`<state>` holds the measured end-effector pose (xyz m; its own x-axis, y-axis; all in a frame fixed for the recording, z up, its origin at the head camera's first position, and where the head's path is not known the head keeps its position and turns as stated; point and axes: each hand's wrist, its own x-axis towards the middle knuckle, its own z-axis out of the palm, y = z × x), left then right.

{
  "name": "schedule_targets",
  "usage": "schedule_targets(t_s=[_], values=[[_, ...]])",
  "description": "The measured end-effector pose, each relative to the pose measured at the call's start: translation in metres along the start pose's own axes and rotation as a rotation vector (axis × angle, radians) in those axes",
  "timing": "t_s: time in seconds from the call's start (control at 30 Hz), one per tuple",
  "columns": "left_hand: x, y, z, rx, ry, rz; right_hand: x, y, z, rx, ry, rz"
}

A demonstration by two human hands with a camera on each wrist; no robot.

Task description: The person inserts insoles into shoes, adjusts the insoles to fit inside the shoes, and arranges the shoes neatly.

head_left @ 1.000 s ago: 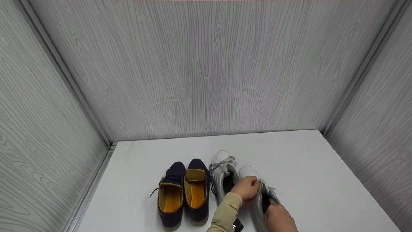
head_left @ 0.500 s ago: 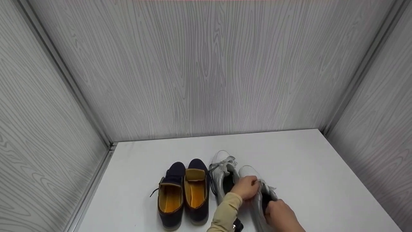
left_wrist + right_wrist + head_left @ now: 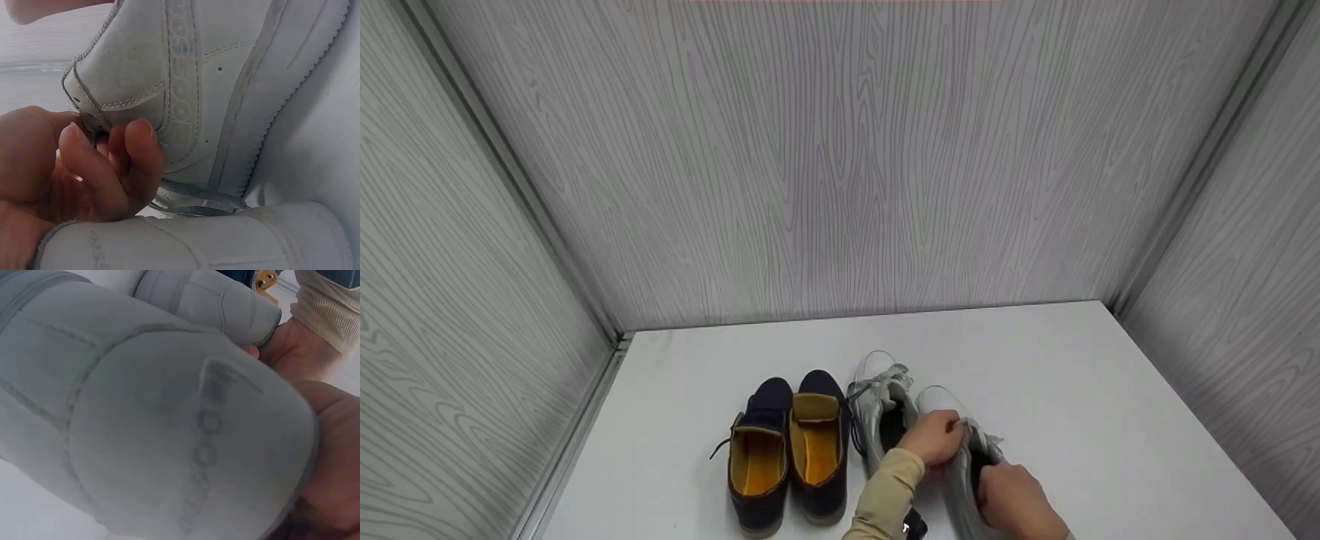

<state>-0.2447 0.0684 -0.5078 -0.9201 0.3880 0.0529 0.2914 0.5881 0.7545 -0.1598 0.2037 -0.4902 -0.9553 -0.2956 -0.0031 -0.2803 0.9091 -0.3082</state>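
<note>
Two white sneakers stand side by side on the white table. The right-hand sneaker (image 3: 966, 491) lies between both hands. My left hand (image 3: 934, 437) pinches its upper edge beside the laces; in the left wrist view the fingers (image 3: 143, 152) curl at the eyelet edge, their tips partly hidden. At the heel end, my right hand (image 3: 1014, 496) grips the sneaker's collar with fingers inside the opening, hidden from above. The sneaker's heel (image 3: 191, 433) fills the right wrist view. Left of it, the other white sneaker (image 3: 874, 412) is partly covered by my left wrist and sleeve.
Two dark blue shoes with yellow-orange insides, a left one (image 3: 760, 476) and a right one (image 3: 819, 465), stand left of the sneakers. A dark lace (image 3: 718, 448) sticks out from them. Grey wood-patterned walls (image 3: 840, 165) enclose the white table (image 3: 1050, 375).
My right hand has shifted slightly at the sneaker's opening, and its fingers now sit further out of sight inside. The left hand and all the shoes look unmoved.
</note>
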Motion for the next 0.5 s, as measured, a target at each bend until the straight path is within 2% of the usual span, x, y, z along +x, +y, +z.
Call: schedule_targets(t_s=[0.13, 0.5], values=[[-0.0007, -0.0002, 0.0012, -0.012, -0.010, -0.008, -0.0006, 0.0024, 0.0010, 0.053, -0.032, -0.027], [0.0006, -0.0013, 0.0027, 0.010, 0.001, 0.016, 0.0065, 0.0010, 0.0055, 0.063, -0.060, 0.054]])
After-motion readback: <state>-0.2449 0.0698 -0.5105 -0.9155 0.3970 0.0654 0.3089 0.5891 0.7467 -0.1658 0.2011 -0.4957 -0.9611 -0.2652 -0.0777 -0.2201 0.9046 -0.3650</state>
